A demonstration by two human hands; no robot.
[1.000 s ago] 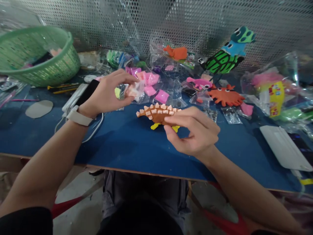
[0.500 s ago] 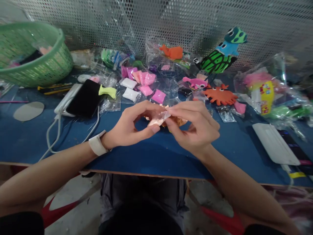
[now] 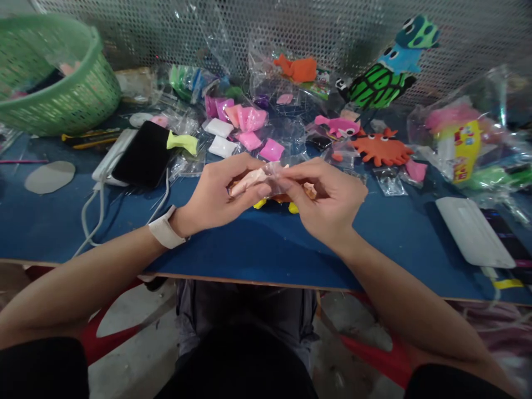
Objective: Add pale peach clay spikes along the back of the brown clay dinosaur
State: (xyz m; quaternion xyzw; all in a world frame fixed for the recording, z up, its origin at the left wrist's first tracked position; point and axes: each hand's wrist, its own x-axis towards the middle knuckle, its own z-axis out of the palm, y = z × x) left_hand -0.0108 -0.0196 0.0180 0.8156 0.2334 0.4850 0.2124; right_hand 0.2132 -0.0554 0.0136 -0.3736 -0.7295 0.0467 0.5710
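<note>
Between my hands is a small clear plastic packet (image 3: 274, 180) with pale peach modelling clay (image 3: 251, 181) in it. My left hand (image 3: 222, 191) is closed on the packet's clay-filled side, thumb along its near edge. With thumb and forefinger, my right hand (image 3: 330, 199) pinches the packet's clear right end. Under and behind both hands lies a figure on the table, mostly hidden; its yellow feet (image 3: 293, 208) and some orange-brown and peach parts show. Farther back are white clay packets (image 3: 222, 147) and pink clay packets (image 3: 272, 149).
A green basket (image 3: 62, 111) stands at the back left, near a black phone (image 3: 143, 155) on a white power bank. An orange crab figure (image 3: 382, 148), a turtle stack (image 3: 380, 83) and plastic bags line the back right. Another white power bank (image 3: 474, 230) lies at right.
The packet has been turned and stretched flatter between my hands, its clear end now pulled rightward. The yellow feet beneath have come into view. The whole view has shifted slightly.
</note>
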